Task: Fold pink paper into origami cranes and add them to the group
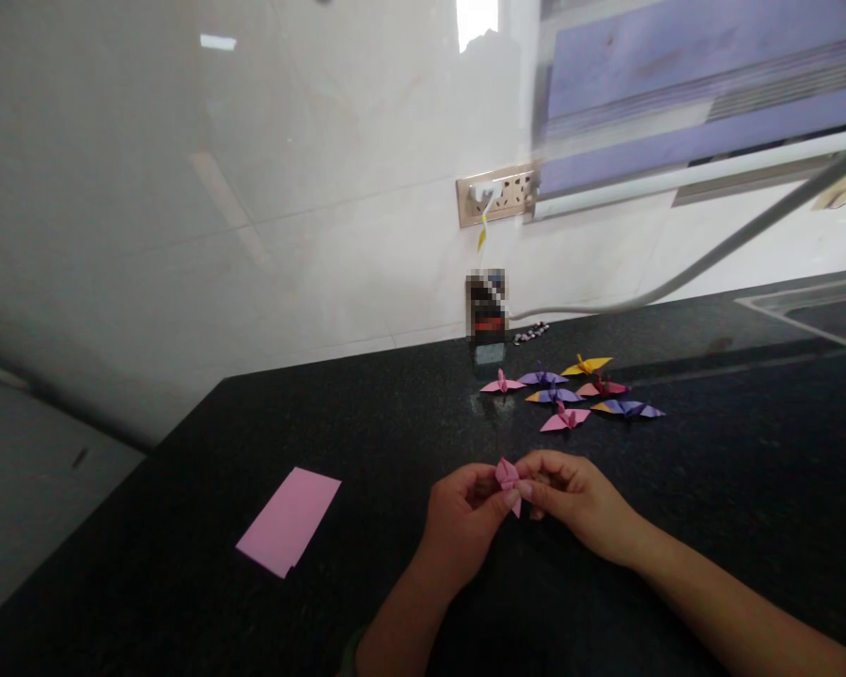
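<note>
A small folded piece of pink origami paper is pinched between my two hands above the dark countertop. My left hand grips it from the left, thumb in front and fingers curled behind. From the right, my right hand pinches it between thumb and index finger. One narrow point of the folded paper sticks out below the thumbs, and a wider part shows above. Beyond my hands lie several finished paper cranes, among them a pink crane, a yellow crane and a purple crane.
Pink paper sheets lie to the left on the black countertop. A phone-like, blurred-out object leans against the wall near a beaded string. A white cable runs right, below the wall socket.
</note>
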{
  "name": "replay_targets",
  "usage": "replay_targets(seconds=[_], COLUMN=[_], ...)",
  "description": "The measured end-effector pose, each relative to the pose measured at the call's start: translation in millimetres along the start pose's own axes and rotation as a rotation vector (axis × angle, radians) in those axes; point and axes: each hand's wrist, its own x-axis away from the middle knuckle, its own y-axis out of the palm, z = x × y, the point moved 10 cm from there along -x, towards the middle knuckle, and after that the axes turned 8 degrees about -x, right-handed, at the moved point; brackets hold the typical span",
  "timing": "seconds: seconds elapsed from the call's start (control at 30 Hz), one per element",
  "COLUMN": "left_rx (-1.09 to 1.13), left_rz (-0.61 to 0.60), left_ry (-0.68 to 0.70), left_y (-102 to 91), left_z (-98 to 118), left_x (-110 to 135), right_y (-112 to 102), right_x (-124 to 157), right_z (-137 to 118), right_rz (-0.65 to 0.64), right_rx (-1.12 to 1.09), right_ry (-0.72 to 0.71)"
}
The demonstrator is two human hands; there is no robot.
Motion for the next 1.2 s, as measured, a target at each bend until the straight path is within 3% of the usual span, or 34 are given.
replay_targets(seconds=[0.33, 0.8, 0.97, 1.2], left_rx=[-0.225, -0.374, -0.246, 0.222], left_rz=[0.09, 0.057, 0.05, 0.053], left_ry=[-0.019, 0.01, -0.017, -0.186], left_y=[-9.5, -4.9, -3.2, -0.1], left_z=[-1, -1, -6, -20], left_x=[2, 6, 4, -3], right_y=[1, 2, 3, -3], right_x=[2, 5, 3, 0], right_z=[-6, 1, 3, 4], right_rz=[0.015, 0.038, 0.055, 0.127], right_rx=[0.125, 0.092, 0.088, 0.005], right_ry=[-0.02, 0.014, 0.017, -0.011])
